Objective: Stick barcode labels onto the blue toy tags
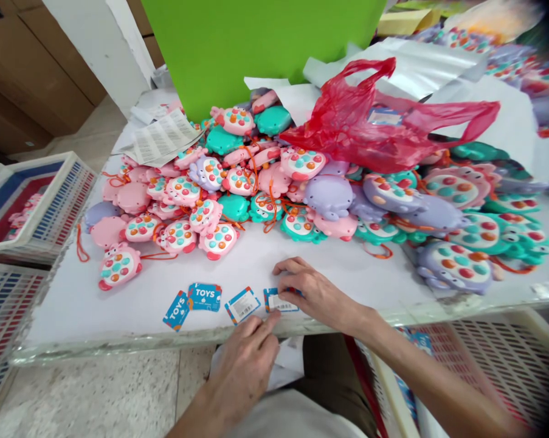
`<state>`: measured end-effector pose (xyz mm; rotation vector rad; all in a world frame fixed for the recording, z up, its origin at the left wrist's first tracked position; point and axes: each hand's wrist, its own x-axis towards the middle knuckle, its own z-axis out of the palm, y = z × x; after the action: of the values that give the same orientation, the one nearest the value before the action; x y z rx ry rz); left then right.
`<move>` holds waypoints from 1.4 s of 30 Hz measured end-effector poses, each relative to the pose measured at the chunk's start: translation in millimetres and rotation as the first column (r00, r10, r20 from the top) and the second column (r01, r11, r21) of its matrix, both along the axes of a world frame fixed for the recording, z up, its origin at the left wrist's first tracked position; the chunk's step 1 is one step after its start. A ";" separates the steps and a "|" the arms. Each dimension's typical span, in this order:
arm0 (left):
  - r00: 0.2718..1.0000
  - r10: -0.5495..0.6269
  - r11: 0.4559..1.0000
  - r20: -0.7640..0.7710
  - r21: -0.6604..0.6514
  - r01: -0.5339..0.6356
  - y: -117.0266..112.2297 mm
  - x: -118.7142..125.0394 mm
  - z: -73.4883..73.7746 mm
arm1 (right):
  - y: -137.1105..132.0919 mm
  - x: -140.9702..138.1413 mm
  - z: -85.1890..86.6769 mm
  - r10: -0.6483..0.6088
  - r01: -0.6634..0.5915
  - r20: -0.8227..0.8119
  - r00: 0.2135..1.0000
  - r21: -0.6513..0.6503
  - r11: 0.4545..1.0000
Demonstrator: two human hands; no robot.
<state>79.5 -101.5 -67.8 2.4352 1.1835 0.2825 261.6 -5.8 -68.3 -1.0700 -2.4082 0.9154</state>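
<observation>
At the front edge of the table lies a small blue-and-white printed card (282, 304), barcode side up. My right hand (308, 292) bends its fingers over the top right of this card, closed on it, and partly covers it. Below, my left hand (249, 353) stretches its index finger to the card's lower edge and holds nothing. Just left is another card (242, 305) with its barcode side up. Farther left, two blue cards marked TOYS, one flat (204, 297) and one slanted (176, 311), overlap slightly.
Many pink, teal and purple animal-shaped toys with coloured buttons (178, 236) and orange cords are heaped behind. A red plastic bag (374, 131) and printed sheets (165, 140) lie on the heap. A green panel (256, 48) stands behind; plastic crates (59, 201) flank the table.
</observation>
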 end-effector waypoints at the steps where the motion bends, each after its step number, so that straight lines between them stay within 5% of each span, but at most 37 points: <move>1: 1.000 0.003 1.000 -0.011 -0.001 -0.003 0.2 0.6 0.4 | 0.1 -0.1 0.5 0.001 -0.001 0.003 1.000 0.000 1.000; 17: 0.999 -0.028 1.000 -0.025 -0.012 0.028 4.1 -2.7 -2.4 | 15.4 7.4 10.5 0.071 -0.070 0.053 0.996 -0.022 0.997; 29: 1.000 -0.009 1.000 -0.004 -0.029 0.009 4.6 -2.7 -1.5 | 4.1 -13.0 -5.5 -0.216 0.187 0.185 0.959 0.161 0.969; 36: 1.000 -0.006 1.000 0.023 -0.001 0.006 3.2 -3.9 -1.7 | -2.2 15.5 -3.0 -0.245 0.195 0.226 0.943 0.222 0.955; 42: 1.000 0.018 1.000 0.024 -0.020 -0.017 2.4 -3.1 2.4 | -14.1 -0.4 1.7 -0.274 0.206 0.249 0.929 0.267 0.942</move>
<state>76.4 -99.1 -65.3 2.3983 1.1924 0.3029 261.2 -19.9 -66.6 -1.4439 -2.4516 0.4019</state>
